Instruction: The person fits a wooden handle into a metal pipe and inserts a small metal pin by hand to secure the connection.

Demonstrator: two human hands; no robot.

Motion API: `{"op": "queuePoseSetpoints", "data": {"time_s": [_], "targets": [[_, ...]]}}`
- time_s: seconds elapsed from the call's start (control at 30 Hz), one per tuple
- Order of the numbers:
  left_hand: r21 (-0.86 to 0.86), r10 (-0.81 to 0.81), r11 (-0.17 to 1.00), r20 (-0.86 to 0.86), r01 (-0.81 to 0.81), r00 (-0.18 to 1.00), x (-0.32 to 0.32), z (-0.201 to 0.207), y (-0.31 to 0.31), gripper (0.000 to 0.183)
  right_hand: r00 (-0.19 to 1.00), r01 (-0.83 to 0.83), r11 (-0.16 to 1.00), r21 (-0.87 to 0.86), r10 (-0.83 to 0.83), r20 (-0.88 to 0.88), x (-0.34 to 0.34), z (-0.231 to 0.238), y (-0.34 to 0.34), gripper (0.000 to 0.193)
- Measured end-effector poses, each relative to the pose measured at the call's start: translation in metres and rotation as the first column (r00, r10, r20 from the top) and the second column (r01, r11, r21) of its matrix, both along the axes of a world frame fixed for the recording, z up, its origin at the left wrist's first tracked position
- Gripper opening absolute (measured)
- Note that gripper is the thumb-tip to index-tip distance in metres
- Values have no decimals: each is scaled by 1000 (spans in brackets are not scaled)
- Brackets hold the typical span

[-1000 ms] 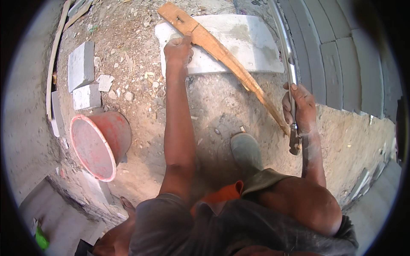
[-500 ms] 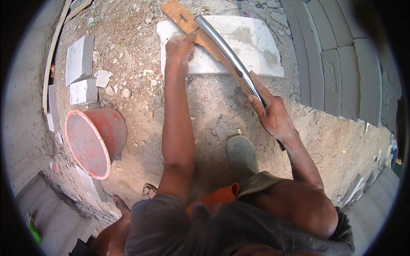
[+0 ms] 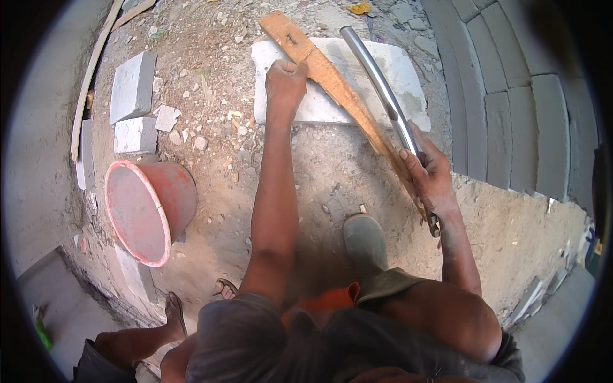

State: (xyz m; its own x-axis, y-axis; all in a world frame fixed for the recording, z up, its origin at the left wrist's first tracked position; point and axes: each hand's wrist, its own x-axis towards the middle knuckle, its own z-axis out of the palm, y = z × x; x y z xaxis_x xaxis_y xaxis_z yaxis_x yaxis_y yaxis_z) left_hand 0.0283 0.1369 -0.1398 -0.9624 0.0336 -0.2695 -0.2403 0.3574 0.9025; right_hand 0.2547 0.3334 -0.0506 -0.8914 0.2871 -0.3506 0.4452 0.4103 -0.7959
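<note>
A long, rough-edged wooden board (image 3: 348,99) slants over a white slab (image 3: 408,92) on the ground, a hole showing near its far end. My left hand (image 3: 286,89) is closed on the board's left edge, near that end. My right hand (image 3: 431,175) is wrapped round a shiny metal tube (image 3: 377,80) with a dark slot in its side and a dark piece at its near end. Tube and board stand apart at the far end and come together by my right hand. The board's near end runs beside this hand and is partly hidden there.
On the left, a reddish bucket (image 3: 150,207) lies tipped near grey blocks (image 3: 133,88) and stone bits. Stacked blocks (image 3: 549,137) line the right. My boot (image 3: 365,239) is on the dirt. Another person's sandalled foot (image 3: 174,313) is at the lower left.
The metal tube has swung right, away from the board's far part, opening a gap. My right hand has come nearer and right. My left hand keeps its grip; the view has shifted a little.
</note>
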Motion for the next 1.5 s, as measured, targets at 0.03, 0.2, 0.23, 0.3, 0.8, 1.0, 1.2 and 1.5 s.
{"op": "queuePoseSetpoints", "data": {"time_s": [0.03,0.2,0.23,0.3,0.8,1.0,1.2,1.5], "targets": [[-131,-34,991,-112,19,993,1,0,2,31,1000,5,1000,23,-5,-27,4,-11,9,59],[-398,-146,916,-240,40,960,10,19,5,29,989,146,983,-110,-143,28,8,-28,23,51],[-391,-167,918,-220,70,961,7,18,7,30,985,174,978,-114,-170,40,12,-34,26,50],[-313,-161,946,-215,88,963,3,14,7,31,977,209,970,-122,-201,76,21,-45,28,48],[948,976,73,-5,-310,216,21,87,-191,44,979,196,968,-155,-186,79,29,-77,35,41],[556,466,740,-18,-378,885,32,25,-113,51,984,174,972,-158,-167,59,23,-64,29,34],[99,-546,794,550,600,632,95,12,-14,88,944,329,854,-402,-287,163,23,-69,37,19],[691,-516,704,340,163,786,188,-48,70,72,914,400,853,-336,-397,79,36,-72,75,19]]}}
